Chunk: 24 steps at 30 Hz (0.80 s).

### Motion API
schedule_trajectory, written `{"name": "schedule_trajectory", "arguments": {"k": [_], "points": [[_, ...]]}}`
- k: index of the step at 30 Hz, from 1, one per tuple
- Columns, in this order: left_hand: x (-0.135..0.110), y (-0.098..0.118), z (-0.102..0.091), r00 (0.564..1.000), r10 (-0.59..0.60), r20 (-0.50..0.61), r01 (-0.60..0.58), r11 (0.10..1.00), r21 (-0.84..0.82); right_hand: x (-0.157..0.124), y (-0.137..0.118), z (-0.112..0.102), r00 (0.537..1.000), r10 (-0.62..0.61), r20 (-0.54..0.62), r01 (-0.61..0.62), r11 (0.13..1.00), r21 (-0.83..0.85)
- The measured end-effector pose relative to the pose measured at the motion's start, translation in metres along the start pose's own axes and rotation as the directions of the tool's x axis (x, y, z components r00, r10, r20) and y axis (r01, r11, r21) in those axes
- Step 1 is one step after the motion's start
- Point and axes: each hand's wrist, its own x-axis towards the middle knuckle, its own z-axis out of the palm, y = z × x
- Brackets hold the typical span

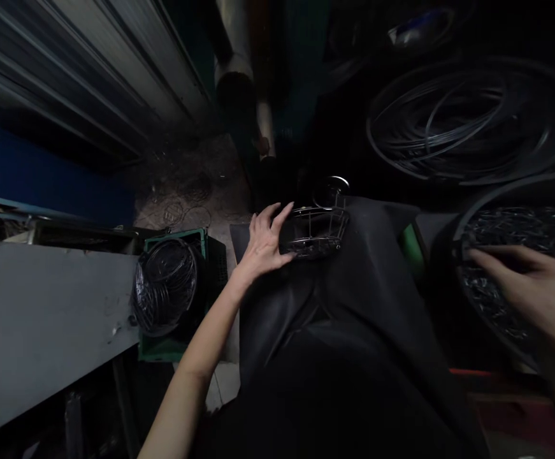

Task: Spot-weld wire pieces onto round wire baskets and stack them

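My left hand [262,245] spans the left end of a small wire basket [313,239]. Its thumb is at the lower wires and its index finger at the upper ones, with the other fingers raised. The basket, of thin shiny wire with a round ring [337,182] at its far side, rests on the dark apron [373,268] over my lap. To the right, my right hand [540,290], smeared by motion, is over a round tub [463,223] of small shiny metal pieces [526,229]. Whether its fingertips hold anything is not visible.
A large round container [370,127] of wire rings stands behind the tub. On the left, a green crate [205,239] carries a bundle of wire hoops [165,287] beside a grey panel [43,319]. A pipe [234,57] rises ahead. Something red [516,421] is at lower right.
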Motion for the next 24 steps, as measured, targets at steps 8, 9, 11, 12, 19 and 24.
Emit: {"name": "schedule_trajectory", "arguments": {"k": [8, 9, 11, 12, 19, 24], "points": [[0.015, 0.025, 0.011, 0.999, -0.033, -0.022, 0.035, 0.992, 0.118, -0.045, -0.134, 0.067, 0.818, -0.065, 0.571, -0.289, 0.812, 0.507], [0.015, 0.025, 0.010, 0.999, -0.033, -0.008, 0.033, 0.990, 0.135, -0.046, -0.140, 0.073, 0.791, -0.077, 0.607, -0.323, 0.790, 0.521], [0.015, 0.024, 0.008, 0.999, -0.027, 0.025, 0.022, 0.985, 0.171, -0.046, -0.148, 0.085, 0.766, -0.093, 0.636, -0.352, 0.767, 0.536], [0.016, 0.023, 0.007, 0.999, -0.024, 0.040, 0.016, 0.982, 0.188, -0.045, -0.151, 0.090, 0.764, -0.096, 0.638, -0.359, 0.758, 0.544], [0.019, 0.023, 0.005, 0.994, -0.079, 0.071, 0.063, 0.977, 0.206, -0.039, -0.163, 0.120, 0.815, -0.102, 0.570, -0.356, 0.688, 0.633], [0.021, 0.029, 0.001, 0.986, -0.132, 0.097, 0.116, 0.981, 0.154, -0.044, -0.165, 0.123, 0.837, -0.128, 0.532, -0.306, 0.697, 0.648]]}}
